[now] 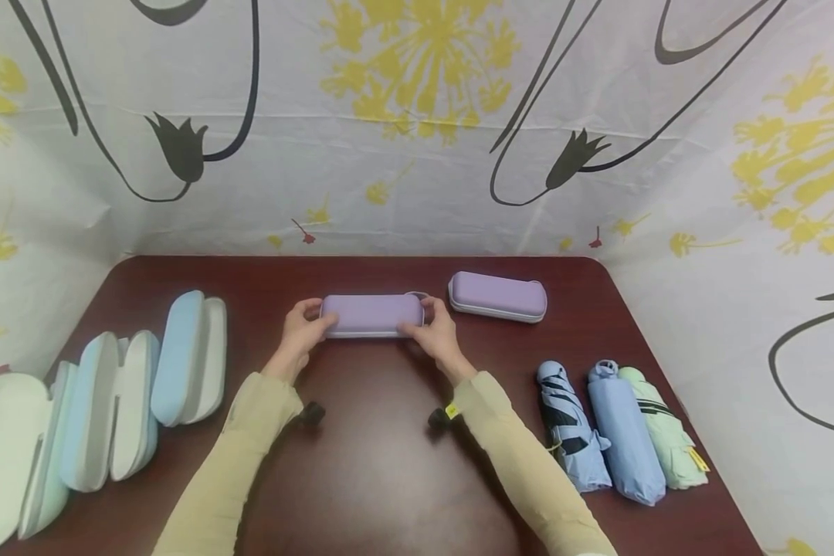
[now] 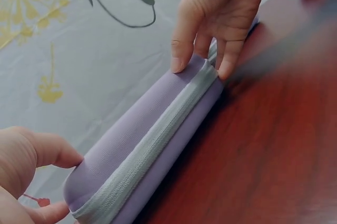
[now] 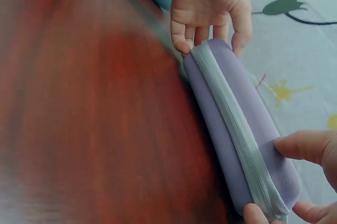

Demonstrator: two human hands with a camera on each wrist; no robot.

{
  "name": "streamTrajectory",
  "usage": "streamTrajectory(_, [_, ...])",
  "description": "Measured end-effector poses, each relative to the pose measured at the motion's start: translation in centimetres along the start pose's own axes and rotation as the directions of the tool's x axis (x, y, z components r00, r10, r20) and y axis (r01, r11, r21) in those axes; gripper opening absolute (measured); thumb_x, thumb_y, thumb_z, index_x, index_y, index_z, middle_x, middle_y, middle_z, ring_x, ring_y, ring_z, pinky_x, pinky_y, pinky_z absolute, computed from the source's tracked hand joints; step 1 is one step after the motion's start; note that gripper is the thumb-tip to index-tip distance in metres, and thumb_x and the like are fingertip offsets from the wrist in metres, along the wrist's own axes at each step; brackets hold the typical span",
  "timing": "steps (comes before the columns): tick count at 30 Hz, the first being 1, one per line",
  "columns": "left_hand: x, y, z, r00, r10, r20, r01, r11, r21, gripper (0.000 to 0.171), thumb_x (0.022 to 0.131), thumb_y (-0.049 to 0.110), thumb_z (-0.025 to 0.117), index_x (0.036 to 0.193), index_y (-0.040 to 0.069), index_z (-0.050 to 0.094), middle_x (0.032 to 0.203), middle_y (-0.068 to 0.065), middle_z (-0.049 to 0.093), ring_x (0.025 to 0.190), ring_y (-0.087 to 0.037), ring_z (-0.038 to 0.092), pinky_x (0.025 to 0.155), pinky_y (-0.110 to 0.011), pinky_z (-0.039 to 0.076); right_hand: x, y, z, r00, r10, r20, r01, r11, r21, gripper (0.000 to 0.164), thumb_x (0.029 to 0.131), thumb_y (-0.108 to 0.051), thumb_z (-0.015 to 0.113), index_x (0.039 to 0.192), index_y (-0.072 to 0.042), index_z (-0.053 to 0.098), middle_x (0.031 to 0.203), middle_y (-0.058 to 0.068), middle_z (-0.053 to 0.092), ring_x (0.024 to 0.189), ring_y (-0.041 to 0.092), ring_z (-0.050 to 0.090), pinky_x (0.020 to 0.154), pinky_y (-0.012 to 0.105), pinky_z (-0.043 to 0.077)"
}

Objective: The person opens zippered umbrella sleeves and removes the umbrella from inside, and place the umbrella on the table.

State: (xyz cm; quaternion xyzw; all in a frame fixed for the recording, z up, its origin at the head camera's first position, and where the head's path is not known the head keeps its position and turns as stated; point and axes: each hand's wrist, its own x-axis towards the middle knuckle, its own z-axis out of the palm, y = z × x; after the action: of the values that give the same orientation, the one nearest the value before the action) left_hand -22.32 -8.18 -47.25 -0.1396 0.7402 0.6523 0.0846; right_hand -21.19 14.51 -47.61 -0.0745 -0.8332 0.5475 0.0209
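A closed purple hard case (image 1: 371, 315) with a pale zip band (image 3: 231, 113) lies across the far middle of the table, between both hands. At its left end, my left hand (image 1: 300, 333) grips it, thumb in front and fingers behind; the left wrist view shows the thumb and a finger (image 2: 58, 150) on the corner. My right hand (image 1: 439, 333) holds the opposite end the same way, its fingers around the corner where a thin wrist loop shows. The case sits at or close above the tabletop; its underside is hidden. Just right of it rests a second closed purple case (image 1: 498, 296).
Open light blue cases (image 1: 177, 355) and a pale green one (image 1: 7, 463) stand along the left side of the dark red table (image 1: 361, 463). On the right lie folded umbrellas, two blue (image 1: 625, 436) and one green (image 1: 667, 432). Patterned cloth (image 1: 417, 193) hangs behind.
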Motion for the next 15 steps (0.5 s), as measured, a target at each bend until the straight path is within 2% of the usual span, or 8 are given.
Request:
streamTrajectory(5, [-1.4, -0.7, -0.1, 1.000, 0.008, 0.011, -0.008, 1.000, 0.007, 0.056, 0.083, 0.009, 0.064, 0.133, -0.001, 0.041, 0.133, -0.020, 0.045, 0.103, -0.026, 0.052, 0.076, -0.029, 0.049, -1.8, 0.3, -0.6, 0.999, 0.029, 0.037, -0.031, 0.998, 0.052, 0.056, 0.069, -0.007, 0.078, 0.116, -0.003, 0.048, 0.104, 0.014, 0.055, 0.079, 0.020, 0.058, 0.063, 0.024, 0.048])
streamTrajectory(10, [-2.9, -1.5, 0.0, 1.000, 0.015, 0.027, -0.016, 1.000, 0.018, 0.056, 0.081, 0.007, 0.065, 0.130, -0.003, 0.042, 0.130, -0.021, 0.046, 0.092, -0.022, 0.053, 0.067, -0.024, 0.049, -3.5, 0.8, -1.2, 0.999, 0.032, 0.031, -0.034, 0.998, 0.056, 0.055, 0.068, -0.006, 0.078, 0.114, -0.005, 0.048, 0.103, 0.013, 0.056, 0.074, 0.017, 0.057, 0.060, 0.022, 0.048])
streamTrajectory(15, [-4.5, -1.9, -0.4, 1.000, 0.021, 0.016, -0.022, 0.998, 0.059, 0.056, 0.079, 0.006, 0.066, 0.129, -0.004, 0.042, 0.127, -0.021, 0.047, 0.086, -0.019, 0.054, 0.063, -0.023, 0.048, -5.0, 1.1, -1.4, 0.998, 0.028, 0.062, -0.032, 0.997, 0.073, 0.055, 0.069, -0.005, 0.079, 0.114, -0.005, 0.047, 0.105, 0.013, 0.056, 0.074, 0.016, 0.059, 0.059, 0.024, 0.050])
